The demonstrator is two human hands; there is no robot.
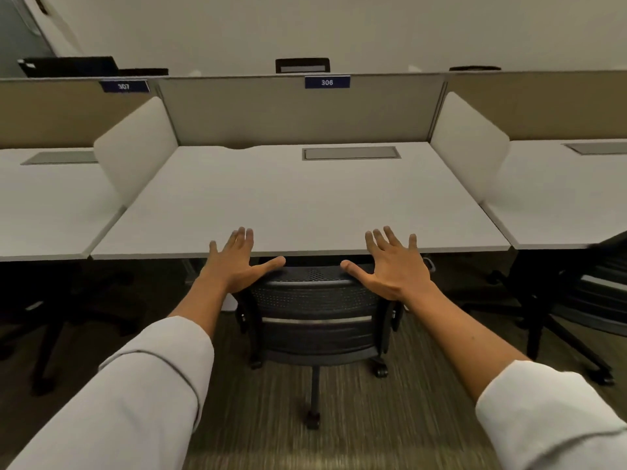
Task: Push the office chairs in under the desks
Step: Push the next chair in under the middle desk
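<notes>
Both hands were spread flat, gripping nothing; the left hand point(234, 262) sat at ten o'clock of the mesh-backed office chair point(317, 313), the right hand point(390, 266) at two o'clock, thumbs near its top rail; contact I could not tell. The black chair stood at desk 306 point(298, 205), seat already under; apparently the push's end, so next came a neighbouring chair point(576, 300) at three o'clock.

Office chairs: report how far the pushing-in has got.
Done, apparently: the chair at desk 306 has its backrest at the desk edge. In hand: left hand and right hand are open at its top. Left: the right-hand chair stands out from its desk.
</notes>
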